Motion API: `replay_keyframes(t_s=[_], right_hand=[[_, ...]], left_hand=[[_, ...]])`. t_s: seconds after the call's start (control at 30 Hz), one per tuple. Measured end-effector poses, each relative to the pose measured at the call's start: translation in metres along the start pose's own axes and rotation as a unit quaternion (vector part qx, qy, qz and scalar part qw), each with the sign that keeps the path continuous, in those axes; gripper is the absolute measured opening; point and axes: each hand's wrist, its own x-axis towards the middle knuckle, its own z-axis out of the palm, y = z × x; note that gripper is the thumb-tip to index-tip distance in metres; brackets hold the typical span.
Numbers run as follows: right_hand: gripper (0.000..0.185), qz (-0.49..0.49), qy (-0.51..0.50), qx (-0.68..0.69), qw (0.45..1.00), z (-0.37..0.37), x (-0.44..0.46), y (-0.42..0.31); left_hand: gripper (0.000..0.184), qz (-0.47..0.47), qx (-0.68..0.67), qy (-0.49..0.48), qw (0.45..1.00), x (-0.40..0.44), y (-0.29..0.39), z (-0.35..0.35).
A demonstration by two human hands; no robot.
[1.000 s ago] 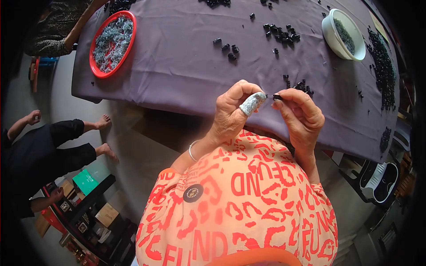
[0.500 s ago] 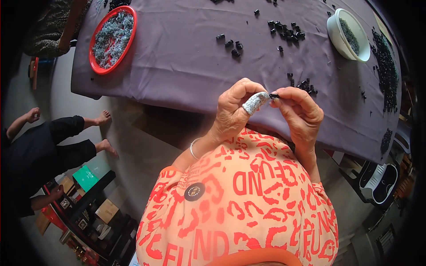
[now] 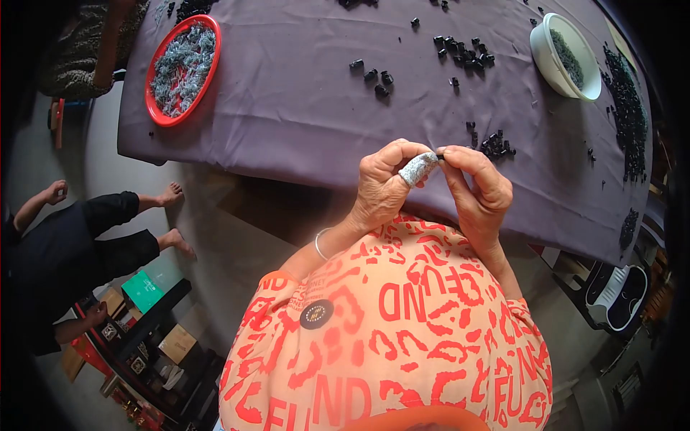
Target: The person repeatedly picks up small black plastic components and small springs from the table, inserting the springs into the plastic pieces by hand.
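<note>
My left hand [image 3: 382,183] is closed in a pinch just past the table's near edge, with a speckled grey-white cover [image 3: 417,171] over its thumb. Facing it, my right hand [image 3: 480,190] pinches too, thumb against forefinger. Between the fingertips of both hands sits a small black part [image 3: 440,156], mostly hidden by the fingers. Close beyond my right hand lies a cluster of small black plastic pieces [image 3: 496,146] on the purple-grey tablecloth [image 3: 287,108].
At the left stands a red basin [image 3: 152,100] of small grey-blue pieces; a white bowl [image 3: 591,85] with similar contents is at the right. More black pieces [image 3: 467,54] lie farther back, and a long black heap [image 3: 627,115] lines the right edge. Another person's legs [image 3: 118,244] show at left.
Both hands have lowered slightly in view, and my right hand has moved a little left, closer to the left thumb. Less of the black part shows between the fingers.
</note>
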Motion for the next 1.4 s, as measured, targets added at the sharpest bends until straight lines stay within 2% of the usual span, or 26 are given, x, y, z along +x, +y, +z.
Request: replay_keyframes(t_s=[0.07,0.23,0.43,0.63,0.87,0.97,1.07,1.27,1.4], right_hand=[[0.025,-0.023,0.003,-0.020,1.000,0.000,0.004,0.004],[0.029,-0.103,-0.004,-0.085,0.991,-0.005,0.011,0.016],[0.028,-0.107,-0.001,-0.140,0.984,-0.002,0.013,0.030],[0.026,-0.038,-0.018,-0.098,0.994,-0.003,0.015,0.037],[0.026,-0.066,-0.016,-0.124,0.990,0.001,0.012,0.048],[0.027,-0.074,-0.029,-0.135,0.988,0.002,0.009,0.058],[0.030,-0.075,-0.024,-0.147,0.986,0.002,0.007,0.063],[0.033,-0.044,-0.014,-0.131,0.990,0.000,0.004,0.066],[0.035,-0.050,-0.003,-0.113,0.992,0.002,-0.002,0.074]], left_hand=[[0.012,-0.006,0.001,0.007,1.000,0.005,-0.003,0.001],[0.017,-0.052,0.039,-0.047,0.997,0.022,0.002,-0.004],[0.021,-0.102,0.055,-0.056,0.992,0.033,0.005,-0.003],[0.019,-0.105,0.059,-0.027,0.992,0.033,-0.001,-0.003],[0.021,-0.118,0.085,-0.014,0.989,0.033,-0.002,-0.005],[0.023,0.023,0.291,-0.055,0.955,0.039,-0.009,-0.013],[0.025,0.038,0.410,-0.065,0.909,0.041,-0.004,-0.007],[0.021,0.051,0.407,-0.021,0.912,0.045,-0.005,-0.001],[0.025,-0.005,0.380,-0.007,0.925,0.045,-0.002,0.002]])
